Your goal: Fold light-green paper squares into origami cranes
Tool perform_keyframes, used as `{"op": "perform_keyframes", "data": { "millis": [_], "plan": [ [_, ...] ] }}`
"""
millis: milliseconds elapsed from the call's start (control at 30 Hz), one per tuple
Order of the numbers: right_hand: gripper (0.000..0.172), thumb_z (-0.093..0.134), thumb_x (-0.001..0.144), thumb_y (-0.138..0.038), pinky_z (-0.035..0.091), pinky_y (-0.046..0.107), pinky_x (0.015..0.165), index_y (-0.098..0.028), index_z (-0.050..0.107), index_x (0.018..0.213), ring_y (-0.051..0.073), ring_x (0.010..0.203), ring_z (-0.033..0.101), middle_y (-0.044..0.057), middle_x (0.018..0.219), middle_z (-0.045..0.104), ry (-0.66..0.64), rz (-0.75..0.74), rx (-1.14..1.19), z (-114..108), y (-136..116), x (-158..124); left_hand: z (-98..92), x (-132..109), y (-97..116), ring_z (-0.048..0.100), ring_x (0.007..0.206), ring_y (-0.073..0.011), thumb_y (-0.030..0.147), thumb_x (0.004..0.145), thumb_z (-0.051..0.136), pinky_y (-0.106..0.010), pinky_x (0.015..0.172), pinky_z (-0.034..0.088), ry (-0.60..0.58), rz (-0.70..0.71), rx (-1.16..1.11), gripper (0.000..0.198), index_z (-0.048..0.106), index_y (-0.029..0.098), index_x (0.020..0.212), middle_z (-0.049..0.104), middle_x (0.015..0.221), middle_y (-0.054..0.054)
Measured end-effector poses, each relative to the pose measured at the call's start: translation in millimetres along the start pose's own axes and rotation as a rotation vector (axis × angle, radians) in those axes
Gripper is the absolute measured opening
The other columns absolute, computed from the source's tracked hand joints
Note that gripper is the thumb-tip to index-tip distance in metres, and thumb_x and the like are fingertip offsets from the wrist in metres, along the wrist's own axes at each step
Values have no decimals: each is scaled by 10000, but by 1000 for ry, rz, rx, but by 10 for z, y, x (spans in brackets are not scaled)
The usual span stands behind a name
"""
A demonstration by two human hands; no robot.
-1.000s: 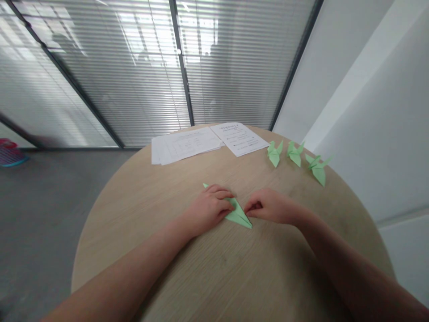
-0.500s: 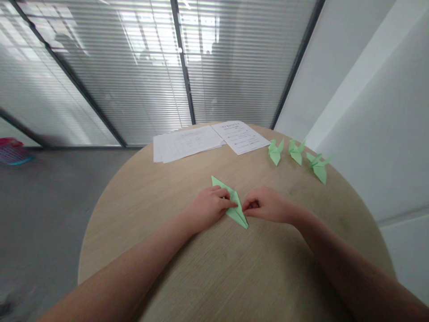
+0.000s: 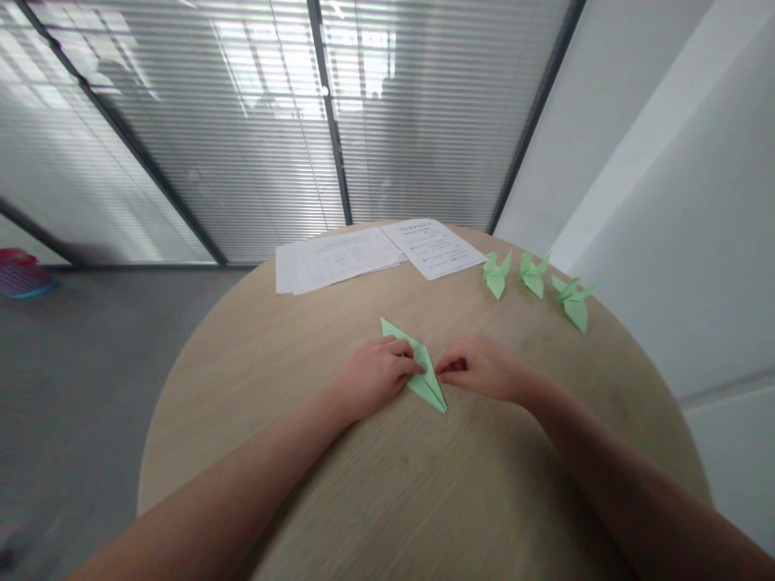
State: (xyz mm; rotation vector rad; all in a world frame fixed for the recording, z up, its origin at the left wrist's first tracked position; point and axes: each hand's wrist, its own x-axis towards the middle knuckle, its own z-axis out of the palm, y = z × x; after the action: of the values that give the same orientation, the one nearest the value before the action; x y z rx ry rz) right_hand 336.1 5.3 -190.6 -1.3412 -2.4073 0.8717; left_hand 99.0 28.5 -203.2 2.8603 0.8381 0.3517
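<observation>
A light green piece of folded origami paper (image 3: 429,390), a long diamond with a split lower point, lies on the table in the head view. My left hand (image 3: 374,376) covers its left side, fingers curled and pressing it down. At the paper's right edge is my right hand (image 3: 482,369), its thumb and fingertips pinched together along that edge. Whether a layer of paper is between those fingertips is too small to see for certain. Three finished green paper cranes stand farther back on the right: a left one (image 3: 496,278), a middle one (image 3: 534,277) and a right one (image 3: 574,305).
Printed sheets (image 3: 339,260) lie at the far edge of the round wooden table (image 3: 242,363), with another printed page (image 3: 433,248) beside them. Behind are glass panels with blinds (image 3: 260,161). A white wall (image 3: 684,242) borders the right. A pink and blue basket (image 3: 24,274) sits on the floor.
Very little differs. My right fingertips have shifted slightly along the paper's right edge; my left hand stays on the paper. The whole view has moved a touch.
</observation>
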Motion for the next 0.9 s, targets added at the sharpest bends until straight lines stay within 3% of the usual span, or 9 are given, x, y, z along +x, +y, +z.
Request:
{"op": "perform_keyframes", "data": {
  "millis": [400,667,900],
  "plan": [
    [193,678,872,-274,437,254,634,-192,827,964,159,684,644,36,802,768,138,69,91,127,220,16,-6,11,35,665,947,-210,158,970,597,-310,811,506,14,3,38,233,796,235,1061,742,1001,-50],
    [244,594,994,-302,483,284,737,-211,820,1015,168,802,662,74,859,740,318,-251,-40,359,357,-237,-5,15,58,664,939,-215,172,975,592,-310,775,498,-9,-25,49,208,789,228,1007,742,976,-38],
    [278,551,1026,-314,490,303,752,-219,810,1054,174,831,649,80,884,715,330,-289,-128,377,327,-259,-32,7,93,660,940,-218,172,961,608,-311,775,501,-11,-47,63,182,779,227,992,742,979,-39]
  ]
}}
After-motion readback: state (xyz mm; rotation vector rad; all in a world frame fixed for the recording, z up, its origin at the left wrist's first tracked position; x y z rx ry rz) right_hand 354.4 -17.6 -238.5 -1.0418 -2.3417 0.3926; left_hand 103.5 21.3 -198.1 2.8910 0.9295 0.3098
